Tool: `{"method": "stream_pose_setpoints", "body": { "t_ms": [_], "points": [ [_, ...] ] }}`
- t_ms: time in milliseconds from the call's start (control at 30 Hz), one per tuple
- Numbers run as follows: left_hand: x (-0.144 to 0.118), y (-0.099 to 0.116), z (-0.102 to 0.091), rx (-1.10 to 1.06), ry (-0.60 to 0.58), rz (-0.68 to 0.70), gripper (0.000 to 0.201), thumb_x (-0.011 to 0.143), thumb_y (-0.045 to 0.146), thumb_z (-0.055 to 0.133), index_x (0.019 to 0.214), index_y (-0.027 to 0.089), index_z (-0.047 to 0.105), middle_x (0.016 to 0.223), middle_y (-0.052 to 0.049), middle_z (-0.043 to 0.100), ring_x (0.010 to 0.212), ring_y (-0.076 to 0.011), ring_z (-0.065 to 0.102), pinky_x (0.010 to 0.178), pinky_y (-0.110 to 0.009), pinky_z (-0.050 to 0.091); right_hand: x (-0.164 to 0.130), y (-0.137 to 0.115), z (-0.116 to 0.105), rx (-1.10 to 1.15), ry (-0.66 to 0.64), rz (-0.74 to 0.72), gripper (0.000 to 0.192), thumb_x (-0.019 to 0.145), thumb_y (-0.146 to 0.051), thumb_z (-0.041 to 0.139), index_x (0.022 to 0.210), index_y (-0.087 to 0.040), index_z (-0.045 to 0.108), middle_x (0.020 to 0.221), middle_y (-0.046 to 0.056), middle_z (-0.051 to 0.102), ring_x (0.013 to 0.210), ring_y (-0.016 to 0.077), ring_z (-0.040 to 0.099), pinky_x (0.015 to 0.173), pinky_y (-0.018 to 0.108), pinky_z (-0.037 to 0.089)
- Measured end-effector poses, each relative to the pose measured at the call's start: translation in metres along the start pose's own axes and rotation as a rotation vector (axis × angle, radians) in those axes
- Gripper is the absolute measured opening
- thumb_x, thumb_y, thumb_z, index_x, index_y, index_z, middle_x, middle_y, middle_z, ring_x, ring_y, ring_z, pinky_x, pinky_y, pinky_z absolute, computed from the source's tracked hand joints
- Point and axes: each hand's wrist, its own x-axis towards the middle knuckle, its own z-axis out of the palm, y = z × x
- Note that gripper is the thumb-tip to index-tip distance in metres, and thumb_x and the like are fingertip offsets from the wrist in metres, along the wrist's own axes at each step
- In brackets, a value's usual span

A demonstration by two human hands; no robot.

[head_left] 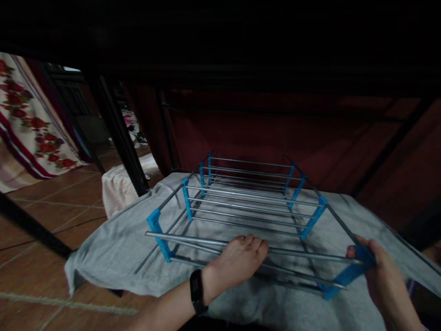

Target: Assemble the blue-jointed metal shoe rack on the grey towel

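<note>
A: What do the hands hold, nearest the viewer?
B: The left hand (241, 255), fingers curled, is closed over the near rod (310, 255); the right hand (382, 271) is closed about the near right bracket (349, 275). Tightness cannot be told.

A: How complete is the rack (251, 207)?
B: The near rod, its end jutting past the near left bracket (156, 227), seems left unseated; the farther crossbars (248, 194) look fitted.

A: Its position and direction?
B: It lies on grey cloth (113, 248), its long axis apparently running away from the person toward the red curtain (258, 124), crossbars athwart.
</note>
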Motion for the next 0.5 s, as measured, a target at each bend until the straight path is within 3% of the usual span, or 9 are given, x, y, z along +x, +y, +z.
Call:
{"method": "stream_pose_setpoints", "body": {
  "t_ms": [67, 167, 333, 500],
  "points": [
    [0.004, 0.001, 0.003, -0.069, -0.043, -0.037, 0.016, 0.102, 0.026, 0.041, 0.108, 0.019, 0.055, 0.097, -0.005, 0.066, 0.085, -0.0207, 0.065, 0.068, -0.034, 0.049, 0.0, -0.002, 0.009, 0.081, -0.017, 0.034, 0.047, 0.08, -0.063, 0.063, 0.093, -0.019, 0.069, 0.061, 0.003, 0.053, 0.055, 0.0184, 0.047, 0.047, 0.03, 0.038],
    [0.004, -0.007, 0.004, -0.192, -0.133, -0.094, 0.016, 0.102, 0.024, 0.04, 0.102, 0.022, 0.055, 0.093, -0.003, 0.069, 0.079, -0.0204, 0.068, 0.065, -0.032, 0.047, -0.004, -0.005, 0.021, 0.142, 0.02, 0.004, 0.041, 0.079, -0.053, 0.063, 0.095, -0.015, 0.068, 0.055, -0.003, 0.044, 0.049, 0.0128, 0.036, 0.042, 0.025, 0.027],
    [-0.003, -0.032, 0.001, -0.245, -0.275, -0.108, 0.024, 0.103, 0.024, 0.035, 0.105, 0.024, 0.059, 0.081, -0.001, 0.071, 0.074, -0.0219, 0.069, 0.066, -0.031, 0.046, -0.007, -0.009, 0.032, 0.222, 0.055, -0.019, 0.032, 0.079, -0.044, 0.058, 0.089, -0.015, 0.066, 0.049, -0.004, 0.041, 0.044, 0.0113, 0.032, 0.041, 0.024, 0.024],
    [0.007, -0.037, -0.008, -0.111, -0.208, -0.061, 0.027, 0.102, 0.021, 0.033, 0.101, 0.022, 0.06, 0.087, -0.005, 0.07, 0.074, -0.0211, 0.069, 0.061, -0.029, 0.045, -0.01, -0.013, 0.034, 0.267, 0.019, -0.05, 0.028, 0.083, -0.044, 0.057, 0.083, -0.016, 0.062, 0.047, -0.004, 0.042, 0.044, 0.011, 0.033, 0.046, 0.024, 0.028]
  ]
}}
